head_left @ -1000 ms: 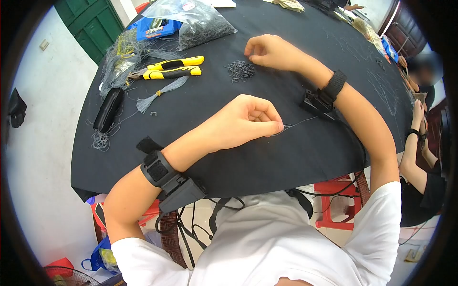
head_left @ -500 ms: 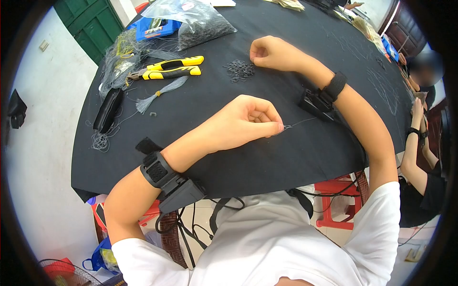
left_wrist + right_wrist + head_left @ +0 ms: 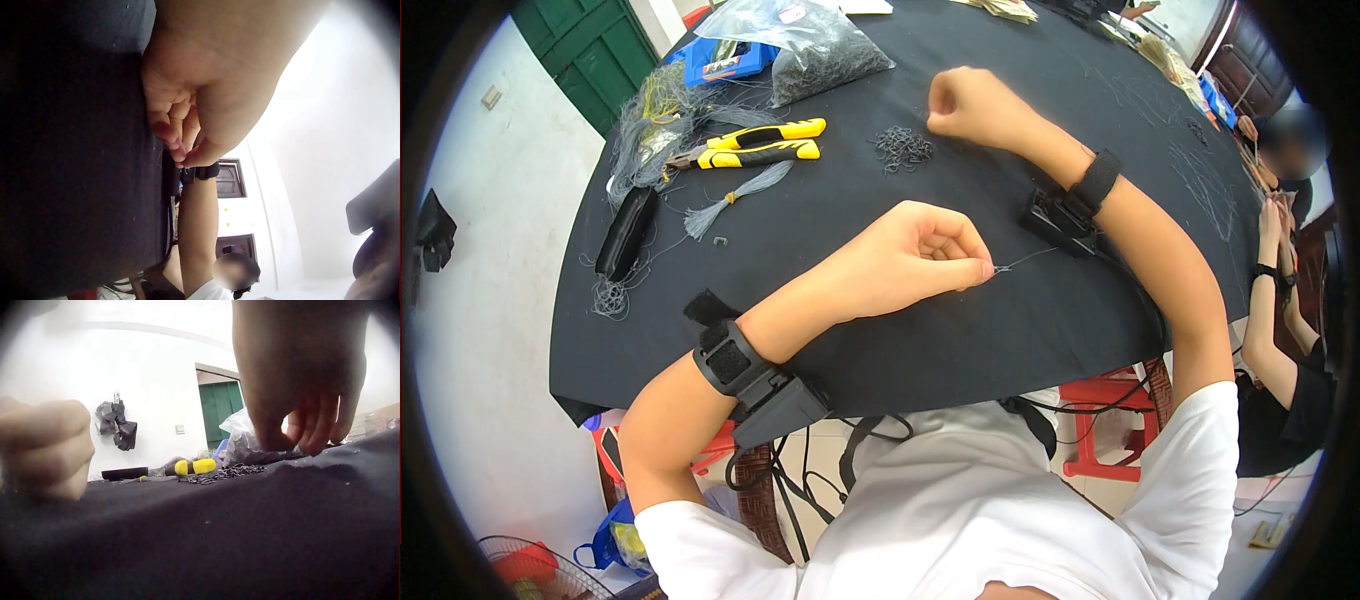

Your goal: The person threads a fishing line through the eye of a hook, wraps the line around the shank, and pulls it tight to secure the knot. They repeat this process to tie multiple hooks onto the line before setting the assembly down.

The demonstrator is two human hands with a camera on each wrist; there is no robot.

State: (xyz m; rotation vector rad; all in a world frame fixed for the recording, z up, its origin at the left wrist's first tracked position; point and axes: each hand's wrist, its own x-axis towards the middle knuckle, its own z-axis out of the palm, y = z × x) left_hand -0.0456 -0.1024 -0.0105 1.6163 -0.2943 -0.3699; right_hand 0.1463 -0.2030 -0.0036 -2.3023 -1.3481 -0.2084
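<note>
In the head view my left hand [image 3: 915,252] pinches a thin grey strand [image 3: 1012,267] between thumb and forefinger, its other fingers curled; the strand trails right toward the right wrist's camera. The left wrist view shows the left hand [image 3: 187,106] with thumb and finger tips together. Just right of a pile of small dark pieces [image 3: 902,149] is my right hand [image 3: 980,105], fingers bent toward the thumb. In the right wrist view the right hand [image 3: 306,394] points down close to the black cloth; whether anything is between its fingertips cannot be seen.
Yellow-black pliers [image 3: 765,143], a tied grey bundle [image 3: 735,198], a black roll [image 3: 628,232] and tangled strands [image 3: 650,125] lie left on the black-covered table [image 3: 880,350]. Behind them are a clear bag of dark pieces [image 3: 830,60] and a blue box [image 3: 725,62]. Another person [image 3: 1285,240] sits at the right.
My right hand has shifted slightly right and away from my body, off the pile's edge, and its fingers look more closed in. My left hand keeps its pinch and has hardly moved.
</note>
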